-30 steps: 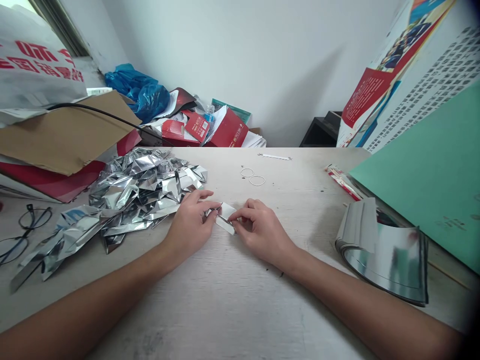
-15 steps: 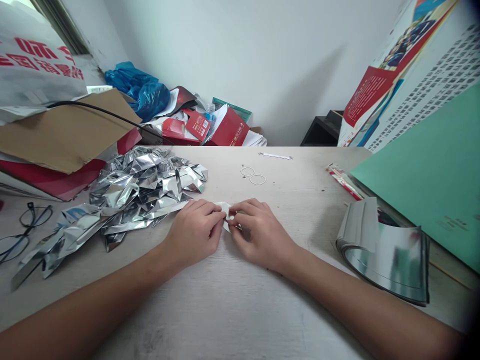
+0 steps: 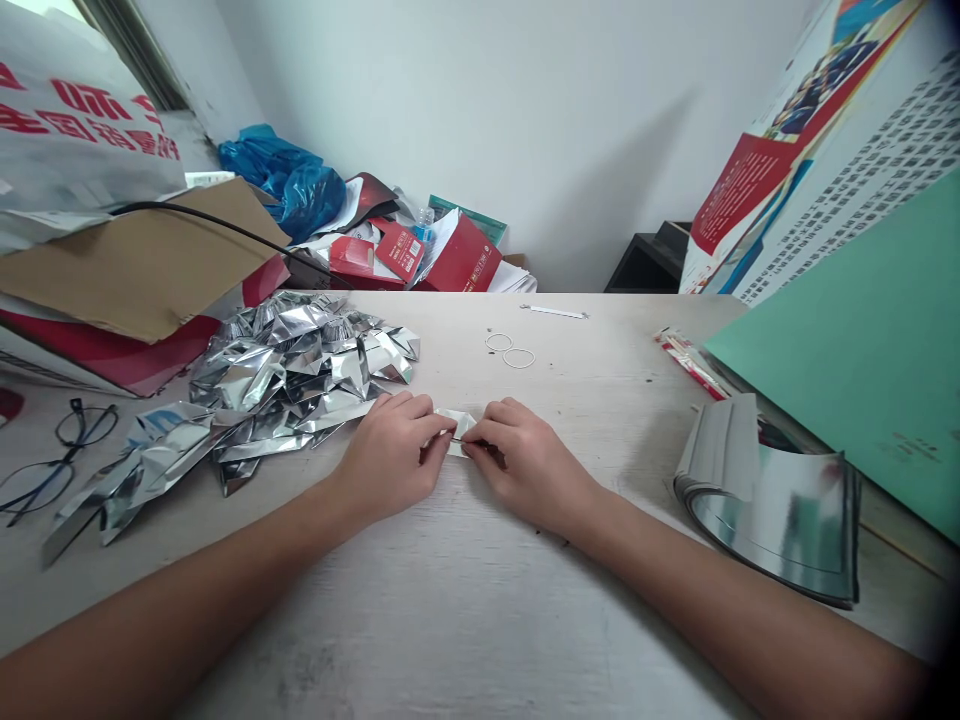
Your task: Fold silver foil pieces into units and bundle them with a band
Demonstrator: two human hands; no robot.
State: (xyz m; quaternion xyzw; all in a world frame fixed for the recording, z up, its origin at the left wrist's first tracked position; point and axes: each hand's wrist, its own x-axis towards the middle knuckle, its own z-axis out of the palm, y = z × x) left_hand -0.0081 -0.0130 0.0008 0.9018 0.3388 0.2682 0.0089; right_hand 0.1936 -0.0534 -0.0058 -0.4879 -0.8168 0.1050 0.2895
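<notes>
My left hand (image 3: 397, 447) and my right hand (image 3: 529, 465) meet at the middle of the table. Between them is a small folded piece of pale paper (image 3: 459, 420), pinched at its near edge by the thumb and fingertips of each hand. Much of the paper is hidden behind my fingers. Just left of my left hand spreads a heap of folded silver foil paper pieces (image 3: 300, 360). To the right of my right forearm lies a curled stack of silver foil sheets (image 3: 795, 520).
Two thin rubber bands (image 3: 517, 358) and a small white strip (image 3: 556, 312) lie farther back. Eyeglasses (image 3: 56, 465) rest at the left, below a cardboard box (image 3: 150, 270). A green board (image 3: 862, 370) leans along the right side. Red boxes (image 3: 461, 255) are piled behind the table.
My fingertips have shifted along the paper, and my right fingers have drawn closer together at its near edge. More of the paper's pale back part shows. The view has turned slightly left.
</notes>
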